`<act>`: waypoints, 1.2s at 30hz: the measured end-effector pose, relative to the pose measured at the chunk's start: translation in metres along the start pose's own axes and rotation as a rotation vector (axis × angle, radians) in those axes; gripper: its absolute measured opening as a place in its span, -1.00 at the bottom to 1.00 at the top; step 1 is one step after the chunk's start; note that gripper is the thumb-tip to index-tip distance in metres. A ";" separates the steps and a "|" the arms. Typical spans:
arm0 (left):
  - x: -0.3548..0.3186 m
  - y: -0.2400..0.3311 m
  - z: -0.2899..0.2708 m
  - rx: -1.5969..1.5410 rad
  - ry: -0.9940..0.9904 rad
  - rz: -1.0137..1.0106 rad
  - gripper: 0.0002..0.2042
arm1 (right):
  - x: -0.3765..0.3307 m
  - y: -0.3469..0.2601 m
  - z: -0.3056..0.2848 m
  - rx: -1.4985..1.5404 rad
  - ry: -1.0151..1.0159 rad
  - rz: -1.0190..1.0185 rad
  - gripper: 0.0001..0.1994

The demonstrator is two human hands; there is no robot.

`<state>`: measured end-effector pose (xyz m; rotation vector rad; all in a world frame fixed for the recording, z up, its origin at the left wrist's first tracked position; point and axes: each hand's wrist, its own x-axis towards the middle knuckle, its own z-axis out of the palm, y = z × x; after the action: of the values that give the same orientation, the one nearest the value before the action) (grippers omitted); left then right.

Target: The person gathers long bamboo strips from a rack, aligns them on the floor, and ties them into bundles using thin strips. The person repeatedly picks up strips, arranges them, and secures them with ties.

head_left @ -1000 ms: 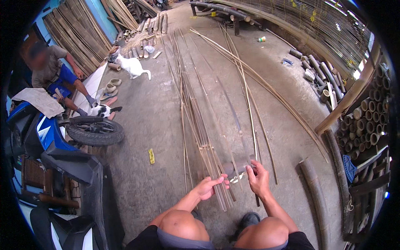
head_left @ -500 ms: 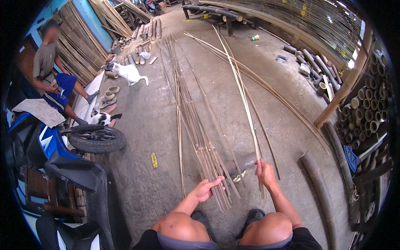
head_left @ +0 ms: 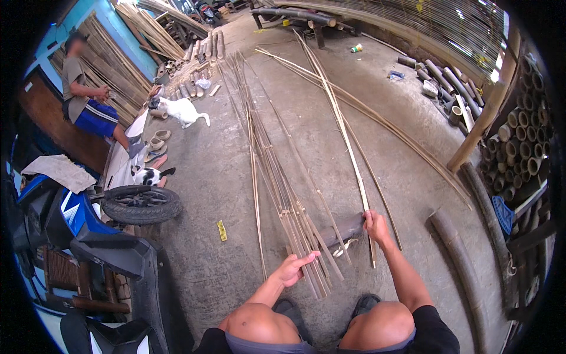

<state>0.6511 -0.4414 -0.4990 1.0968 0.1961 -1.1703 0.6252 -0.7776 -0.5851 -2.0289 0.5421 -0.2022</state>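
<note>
At the left rim, the motorbike (head_left: 112,251) is cut off by the dark lens border. Above it, a co-worker (head_left: 75,74) has both hands together; whatever they hold is too small to identify. The spotted cat (head_left: 147,176) lies partly hidden behind the front wheel (head_left: 142,205). The strips (head_left: 287,210) lie lengthwise along the floor, near ends between the person's feet and the left hand (head_left: 290,269). This hand pinches the bundle near those ends, thumb across the top; the other fingers are mostly concealed, and individual strips are hard to count. A dark tube (head_left: 349,227) lies behind the bundle, its left part obscured. The right hand (head_left: 375,226) pinches the pale strip (head_left: 354,168) near its lower end; the fingertips are partly hidden. Farther right, the long tube (head_left: 457,256) runs out at the lower edge, and the stack (head_left: 522,147) fades into the border.
</note>
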 end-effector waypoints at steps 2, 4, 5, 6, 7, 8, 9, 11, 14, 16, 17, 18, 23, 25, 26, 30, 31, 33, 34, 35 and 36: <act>0.002 0.000 0.004 0.015 -0.002 -0.002 -0.65 | 0.014 0.008 -0.002 -0.015 0.004 -0.005 -0.62; 0.000 -0.002 0.004 0.028 -0.012 -0.006 -0.64 | 0.026 0.002 -0.001 -0.021 -0.018 0.012 -0.62; -0.001 -0.003 0.004 0.035 -0.015 -0.006 -0.64 | 0.031 -0.004 -0.002 -0.026 -0.037 0.032 -0.62; -0.002 -0.003 0.007 0.040 -0.024 -0.023 -0.64 | 0.035 -0.008 -0.005 -0.035 -0.052 0.051 -0.62; -0.003 -0.003 0.011 0.045 -0.032 -0.040 -0.64 | 0.039 -0.004 -0.006 -0.078 -0.037 0.042 -0.63; -0.004 -0.002 0.015 0.050 -0.041 -0.058 -0.64 | 0.045 0.004 -0.007 -0.121 -0.023 0.034 -0.64; -0.005 -0.001 0.020 0.055 -0.047 -0.057 -0.64 | 0.051 0.014 -0.011 -0.168 -0.004 0.027 -0.65; -0.001 -0.002 0.030 0.057 -0.075 -0.059 -0.63 | 0.057 0.042 -0.026 -0.332 0.007 -0.135 -0.67; -0.002 -0.003 0.028 0.035 -0.081 -0.060 -0.62 | 0.048 0.036 -0.030 -0.534 -0.018 -0.229 -0.70; -0.004 -0.005 0.023 0.018 -0.077 -0.042 -0.61 | 0.030 0.008 -0.027 -0.491 0.117 -0.321 -0.71; -0.005 -0.006 0.020 0.007 -0.070 -0.030 -0.60 | 0.018 -0.016 -0.020 -0.433 0.219 -0.328 -0.71; -0.004 -0.010 0.016 0.002 -0.068 -0.029 -0.60 | -0.001 -0.039 -0.007 -0.287 0.193 -0.240 -0.70; 0.018 -0.027 0.012 0.046 -0.050 -0.028 -0.56 | -0.077 -0.093 0.041 0.236 -0.745 -0.036 -0.66; 0.018 -0.018 0.025 0.042 -0.074 -0.050 -0.54 | -0.077 -0.083 0.041 0.313 -0.553 0.067 -0.68; 0.018 -0.016 0.031 0.041 -0.085 -0.063 -0.54 | -0.077 -0.078 0.039 0.352 -0.454 0.117 -0.69; 0.004 -0.010 0.023 0.057 -0.107 -0.047 -0.49 | -0.076 -0.141 -0.019 0.045 0.006 -0.236 -0.77; 0.003 -0.008 0.026 0.073 -0.102 -0.045 -0.48 | -0.080 -0.148 -0.035 0.024 0.018 -0.260 -0.77; 0.004 -0.008 0.028 0.093 -0.083 -0.038 -0.48 | -0.085 -0.153 -0.055 -0.015 0.030 -0.312 -0.78; 0.008 -0.010 0.028 0.097 -0.077 -0.037 -0.48 | -0.085 -0.149 -0.055 -0.017 0.024 -0.294 -0.78; 0.010 -0.012 0.027 0.101 -0.070 -0.036 -0.48 | -0.086 -0.144 -0.053 -0.019 0.018 -0.276 -0.78; 0.012 -0.013 0.028 0.086 -0.083 -0.031 -0.48 | -0.088 -0.142 -0.054 -0.025 0.013 -0.254 -0.78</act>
<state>0.6351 -0.4704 -0.5003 1.1215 0.0992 -1.2594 0.5697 -0.7212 -0.4286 -2.1191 0.2942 -0.3632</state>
